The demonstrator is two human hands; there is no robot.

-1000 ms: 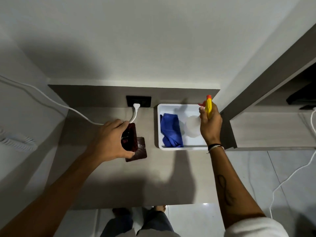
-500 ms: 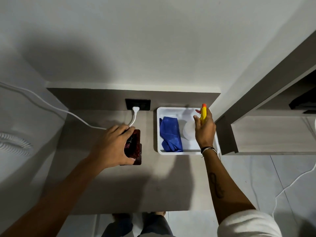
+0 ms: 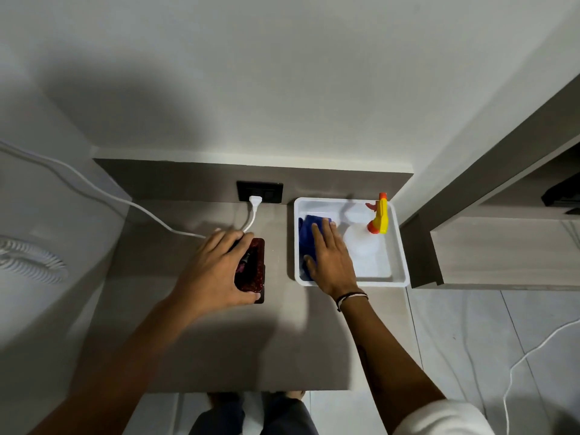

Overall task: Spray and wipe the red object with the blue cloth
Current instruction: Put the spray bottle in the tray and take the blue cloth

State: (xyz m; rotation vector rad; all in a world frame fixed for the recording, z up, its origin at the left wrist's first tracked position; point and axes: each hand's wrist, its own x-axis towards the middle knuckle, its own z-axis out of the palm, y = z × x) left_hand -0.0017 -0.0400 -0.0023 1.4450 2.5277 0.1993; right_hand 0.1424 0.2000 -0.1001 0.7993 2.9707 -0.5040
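The dark red object (image 3: pixel 254 269) lies flat on the grey table (image 3: pixel 219 340) at its middle. My left hand (image 3: pixel 216 271) rests on its left side and grips it. A white tray (image 3: pixel 398 246) stands to the right. Inside it lies the blue cloth (image 3: pixel 306 237), and my right hand (image 3: pixel 331 255) lies flat on the cloth with fingers spread. The spray bottle (image 3: pixel 378 219), clear with a yellow and orange head, stands in the tray's right part, free of either hand.
A black wall socket (image 3: pixel 260 191) with a white plug and cable (image 3: pixel 94 189) sits behind the red object. A coiled white cord (image 3: pixel 28 259) lies at the left. A grey shelf unit (image 3: pixel 502 246) stands right of the tray. My feet show below the table edge.
My right hand set the spray bottle down in the tray, let go and moved left onto the blue cloth. My left hand laid the red object flat on the table.
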